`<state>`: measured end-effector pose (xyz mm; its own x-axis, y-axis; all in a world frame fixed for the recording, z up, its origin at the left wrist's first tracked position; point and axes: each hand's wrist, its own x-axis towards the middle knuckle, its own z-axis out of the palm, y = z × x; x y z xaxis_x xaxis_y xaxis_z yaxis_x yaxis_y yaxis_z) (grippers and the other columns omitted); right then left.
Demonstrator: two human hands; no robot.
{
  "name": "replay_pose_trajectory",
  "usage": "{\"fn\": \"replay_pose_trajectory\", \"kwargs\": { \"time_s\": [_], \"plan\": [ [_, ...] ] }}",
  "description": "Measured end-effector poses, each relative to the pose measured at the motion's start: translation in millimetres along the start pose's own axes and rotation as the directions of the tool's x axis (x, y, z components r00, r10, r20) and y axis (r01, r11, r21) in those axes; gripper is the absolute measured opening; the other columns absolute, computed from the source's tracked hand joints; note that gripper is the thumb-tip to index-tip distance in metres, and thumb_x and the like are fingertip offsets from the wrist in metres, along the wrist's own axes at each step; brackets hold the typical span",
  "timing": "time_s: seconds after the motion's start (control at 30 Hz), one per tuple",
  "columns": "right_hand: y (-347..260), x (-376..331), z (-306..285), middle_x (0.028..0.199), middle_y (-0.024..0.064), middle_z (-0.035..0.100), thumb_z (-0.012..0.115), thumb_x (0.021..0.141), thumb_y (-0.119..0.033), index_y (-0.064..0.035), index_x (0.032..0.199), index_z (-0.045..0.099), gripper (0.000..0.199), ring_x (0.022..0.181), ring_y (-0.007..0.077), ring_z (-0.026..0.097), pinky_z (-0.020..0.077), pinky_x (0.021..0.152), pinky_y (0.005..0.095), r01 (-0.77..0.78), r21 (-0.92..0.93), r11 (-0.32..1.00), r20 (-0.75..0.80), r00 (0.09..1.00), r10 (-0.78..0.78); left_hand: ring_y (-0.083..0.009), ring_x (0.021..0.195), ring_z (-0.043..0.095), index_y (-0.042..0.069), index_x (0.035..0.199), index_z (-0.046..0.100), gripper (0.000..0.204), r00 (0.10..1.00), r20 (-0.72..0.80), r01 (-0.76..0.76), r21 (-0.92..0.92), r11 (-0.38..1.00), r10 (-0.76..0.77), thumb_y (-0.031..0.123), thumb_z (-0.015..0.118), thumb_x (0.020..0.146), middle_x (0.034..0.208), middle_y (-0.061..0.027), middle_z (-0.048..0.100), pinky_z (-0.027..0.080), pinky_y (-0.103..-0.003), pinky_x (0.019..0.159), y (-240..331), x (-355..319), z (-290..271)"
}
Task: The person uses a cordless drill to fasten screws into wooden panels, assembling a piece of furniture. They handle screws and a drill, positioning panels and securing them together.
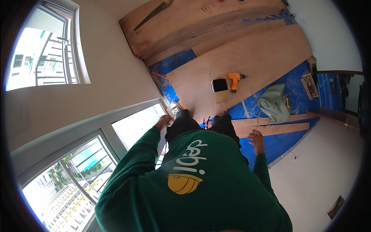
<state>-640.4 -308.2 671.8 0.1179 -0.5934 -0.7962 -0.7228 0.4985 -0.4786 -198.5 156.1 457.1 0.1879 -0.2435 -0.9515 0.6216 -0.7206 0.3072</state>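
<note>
My left hand point(164, 121) hangs beside my left leg, near the white window frame point(104, 125). Its fingers point away from me and are partly hidden, so whether they hold anything does not show. To the right of my legs, my right hand point(256, 142) is in the air above the blue floor covering, empty, with its fingers loosely bent and apart. Ahead of my feet a large wooden sheet point(255, 58) lies flat. On it rest an orange cordless drill point(234, 81), a dark, square-topped object point(219, 85) and a small tan piece point(222, 97).
A handsaw point(150, 17) lies on a stack of wooden sheets point(185, 29) at the far side. On the blue covering point(276, 141) to the right are a grey-green bag point(273, 103), a cord, narrow boards point(284, 129) and a small wooden crate point(309, 86). Windows line the left wall.
</note>
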Motion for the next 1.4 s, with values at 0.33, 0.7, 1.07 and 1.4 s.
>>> {"fn": "replay_pose_trajectory", "kwargs": {
  "time_s": [0.33,0.7,1.07,1.4],
  "plan": [
    [240,-51,88,0.104,0.0143,0.080,0.076,0.097,-0.022,0.0015,0.115,0.077,0.030,0.094,0.0311,0.079,0.0632,0.081,0.0451,0.255,-0.474,0.843,0.176,0.965,-0.193,-0.0228,0.103,0.067,0.016,0.136,0.067,0.044,0.984,0.108,-0.163,0.236,0.958,0.141,0.044,0.068,0.103,0.118,-0.0028,0.068,0.055,-0.047,0.088,138,-1,-50],
    [253,-57,145,0.111,0.0147,0.081,0.073,0.099,-0.024,-0.0011,0.125,0.076,0.035,0.097,0.0307,0.080,0.0638,0.084,0.0476,0.102,-0.040,0.994,0.001,0.995,-0.102,-0.0280,0.118,0.067,0.013,0.153,0.054,0.060,0.984,0.093,-0.164,0.158,0.974,0.151,0.049,0.065,0.106,0.138,-0.0081,0.063,0.055,-0.049,0.101,158,-29,-88],
    [132,-83,69,0.111,0.0131,0.079,0.072,0.100,-0.022,-0.0028,0.141,0.065,0.046,0.091,0.0274,0.080,0.0604,0.069,0.0410,0.000,0.475,0.880,-0.252,0.958,0.136,-0.0320,0.130,0.068,0.012,0.149,0.064,0.062,0.889,0.306,-0.018,0.765,0.644,-0.339,0.049,0.077,0.100,0.144,-0.0135,0.070,0.057,-0.051,0.104,121,-22,10],
    [322,-142,168,0.083,0.0145,0.077,0.074,0.095,-0.029,-0.0080,0.091,0.080,0.023,0.079,0.0285,0.076,0.0583,0.065,0.0461,-0.215,0.144,0.966,-0.238,0.940,0.244,-0.0265,0.133,0.065,0.004,0.152,0.062,0.055,0.388,0.743,-0.919,0.272,0.285,0.545,0.020,0.080,0.102,0.142,-0.0169,0.069,0.053,-0.039,0.110,355,-275,211]
  ]
}}
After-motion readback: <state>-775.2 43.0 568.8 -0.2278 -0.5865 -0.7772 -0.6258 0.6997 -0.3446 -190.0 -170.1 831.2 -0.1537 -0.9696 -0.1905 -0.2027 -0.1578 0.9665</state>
